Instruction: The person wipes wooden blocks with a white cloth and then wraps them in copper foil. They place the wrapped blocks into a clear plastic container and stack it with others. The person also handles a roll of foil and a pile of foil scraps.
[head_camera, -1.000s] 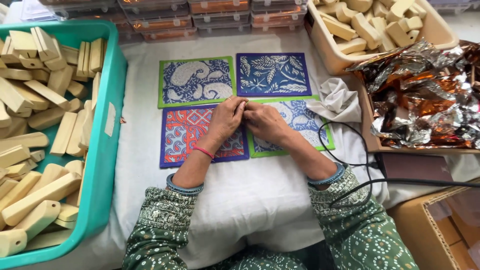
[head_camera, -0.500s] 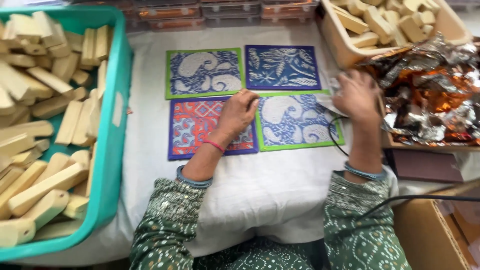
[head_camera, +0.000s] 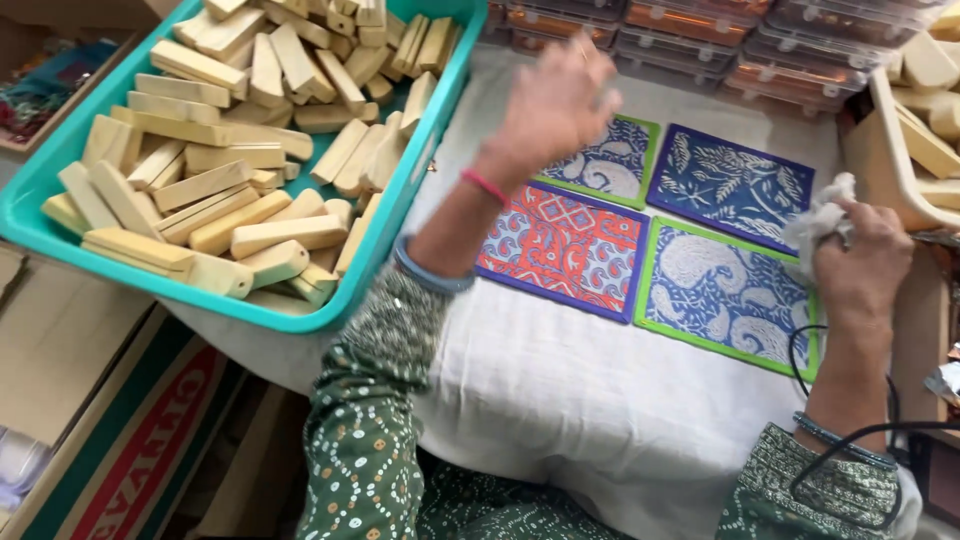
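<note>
At 9 to 11 o'clock a teal tray (head_camera: 60, 160) holds a heap of pale wooden blocks (head_camera: 240, 150), resting over cardboard boxes (head_camera: 90, 400) at 7 o'clock. Moving right, the left hand (head_camera: 556, 100) is raised above the bench (head_camera: 600, 400) at about 12 o'clock, blurred, fingers loosely spread and holding nothing visible; its wrist carries a red thread and a blue bangle, and the forearm slants down to a green dotted sleeve (head_camera: 365, 440) at 6 o'clock. The forearm crosses the tray's near corner and hides part of the white cloth cover. Beneath and right of that hand lie four patterned mats: a green-edged blue one (head_camera: 610, 165), a red and blue one (head_camera: 560, 245), a dark blue leaf one (head_camera: 730, 185) and a green-edged paisley one (head_camera: 720, 295), set close together. At 3 o'clock the right hand (head_camera: 858, 270) is closed on a crumpled white rag (head_camera: 815, 220) over the paisley mat's right edge. A black cable (head_camera: 830, 440) loops by that wrist. Stacked clear boxes (head_camera: 700, 30) line the far edge; a cream bin (head_camera: 895, 140) of blocks stands at 2 o'clock.
</note>
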